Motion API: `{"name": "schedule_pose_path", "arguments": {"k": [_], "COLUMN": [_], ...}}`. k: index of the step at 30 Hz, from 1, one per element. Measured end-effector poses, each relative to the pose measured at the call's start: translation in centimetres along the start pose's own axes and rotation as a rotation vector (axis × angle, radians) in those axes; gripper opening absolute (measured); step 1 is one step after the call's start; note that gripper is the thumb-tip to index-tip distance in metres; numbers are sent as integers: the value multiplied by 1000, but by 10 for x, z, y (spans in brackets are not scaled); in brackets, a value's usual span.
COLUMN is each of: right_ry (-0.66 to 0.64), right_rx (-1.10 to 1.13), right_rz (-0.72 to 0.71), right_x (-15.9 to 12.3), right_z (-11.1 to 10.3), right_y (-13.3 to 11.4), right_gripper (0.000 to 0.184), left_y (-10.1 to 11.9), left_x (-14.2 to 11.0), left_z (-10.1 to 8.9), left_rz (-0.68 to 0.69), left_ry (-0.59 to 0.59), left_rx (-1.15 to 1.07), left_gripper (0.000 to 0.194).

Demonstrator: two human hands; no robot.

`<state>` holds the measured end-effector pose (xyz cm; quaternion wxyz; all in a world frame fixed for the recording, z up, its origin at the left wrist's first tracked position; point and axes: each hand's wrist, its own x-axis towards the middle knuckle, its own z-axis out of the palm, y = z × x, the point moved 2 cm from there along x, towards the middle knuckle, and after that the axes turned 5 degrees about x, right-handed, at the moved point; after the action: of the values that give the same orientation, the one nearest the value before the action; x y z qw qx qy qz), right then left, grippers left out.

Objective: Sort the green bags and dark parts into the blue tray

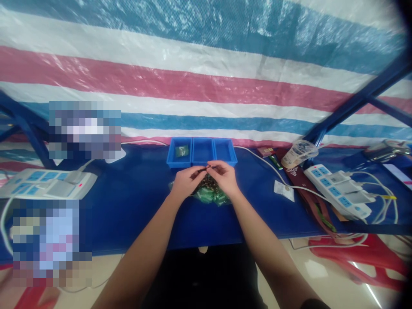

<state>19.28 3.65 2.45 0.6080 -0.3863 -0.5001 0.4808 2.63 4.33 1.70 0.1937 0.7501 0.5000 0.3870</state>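
Note:
My left hand [186, 180] and my right hand [225, 177] meet at the middle of the blue table [135, 201], fingers pinched together on a small dark item [206, 168] too small to name. Under both hands lies a heap of small green packets and dark parts [210, 192]. Just beyond them stand three joined blue bins [202, 152]; the left bin holds a small green packet [182, 150], the other two look bare.
A white power strip [48, 183] lies at the left, another with plugs and cables [337, 191] at the right. A plastic cup [299, 153] leans near a blue frame post [354, 103]. A small white packet [283, 190] lies right of my hands. A striped tarp [206, 64] backs the table.

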Motion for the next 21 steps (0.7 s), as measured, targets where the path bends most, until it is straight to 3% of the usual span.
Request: {"name": "schedule_pose_path", "arguments": {"k": [6, 11, 21], "right_ry": [-31, -64, -28], "right_rx": [6, -124, -102], "right_rz": [-27, -97, -102], "right_x": [-4, -4, -3], "right_z": [2, 2, 1], "right_y": [-1, 1, 3], "right_gripper": [37, 33, 31], "left_y": [0, 1, 3], "left_x": [-2, -1, -1], "left_z": [-5, -3, -2], "left_rz": [-16, 4, -30], "left_ry": [89, 66, 52], "left_rx": [-112, -79, -77], "left_gripper": [30, 26, 25]}}
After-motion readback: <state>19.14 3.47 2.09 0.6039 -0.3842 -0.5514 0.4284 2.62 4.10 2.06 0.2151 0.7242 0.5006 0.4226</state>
